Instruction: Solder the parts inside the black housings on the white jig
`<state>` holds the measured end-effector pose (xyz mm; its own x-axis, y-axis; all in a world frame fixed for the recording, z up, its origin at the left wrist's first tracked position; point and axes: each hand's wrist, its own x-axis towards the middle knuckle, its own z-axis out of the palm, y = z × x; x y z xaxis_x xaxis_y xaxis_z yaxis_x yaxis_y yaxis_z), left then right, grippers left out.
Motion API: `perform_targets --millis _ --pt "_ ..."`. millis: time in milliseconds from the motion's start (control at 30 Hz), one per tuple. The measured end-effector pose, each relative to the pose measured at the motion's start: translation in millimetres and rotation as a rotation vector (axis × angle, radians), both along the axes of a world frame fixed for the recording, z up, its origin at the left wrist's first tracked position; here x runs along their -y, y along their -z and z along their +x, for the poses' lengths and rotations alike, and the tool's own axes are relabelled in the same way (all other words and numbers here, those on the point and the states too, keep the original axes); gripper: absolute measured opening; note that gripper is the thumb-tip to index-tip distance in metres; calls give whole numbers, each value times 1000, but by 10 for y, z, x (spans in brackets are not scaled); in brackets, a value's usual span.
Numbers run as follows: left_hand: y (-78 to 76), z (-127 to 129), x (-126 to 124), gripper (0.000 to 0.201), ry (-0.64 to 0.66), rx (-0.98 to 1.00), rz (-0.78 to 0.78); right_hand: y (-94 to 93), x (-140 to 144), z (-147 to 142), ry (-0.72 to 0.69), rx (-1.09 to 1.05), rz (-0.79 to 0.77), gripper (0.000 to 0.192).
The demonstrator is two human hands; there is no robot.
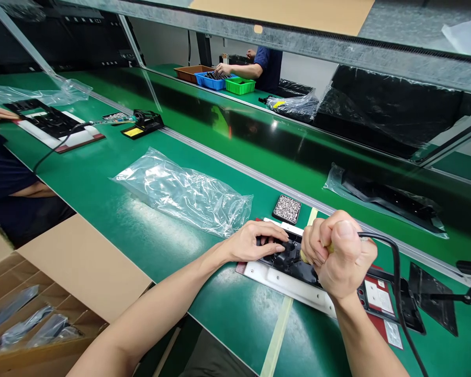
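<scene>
The right hand [339, 256] is a tight fist around a corded tool [392, 262], its tip hidden down on the black plastic part [294, 259]. The left hand [255, 242] lies flat on that part, fingers pressing. The part sits on a shiny metal plate [286, 285]. I think the work is midway. Just behind the part is a small tray of tiny bright screws [287, 209]; left of it lies a crinkly clear bag [184, 191].

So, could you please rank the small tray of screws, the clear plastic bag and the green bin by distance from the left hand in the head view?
From the left hand:
1. Small tray of screws, just beyond it, slightly right.
2. Clear plastic bag, on the table to its left.
3. Green bin, far across the belt, beside a co-worker.
</scene>
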<state>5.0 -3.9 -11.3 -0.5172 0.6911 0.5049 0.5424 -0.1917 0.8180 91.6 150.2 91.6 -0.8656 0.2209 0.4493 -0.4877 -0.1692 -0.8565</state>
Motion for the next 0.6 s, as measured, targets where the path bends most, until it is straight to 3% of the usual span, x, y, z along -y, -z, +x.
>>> perform_targets --millis 600 --pt "-11 5 -1 22 -7 -6 -7 -10 -7 7 -15 2 -18 46"
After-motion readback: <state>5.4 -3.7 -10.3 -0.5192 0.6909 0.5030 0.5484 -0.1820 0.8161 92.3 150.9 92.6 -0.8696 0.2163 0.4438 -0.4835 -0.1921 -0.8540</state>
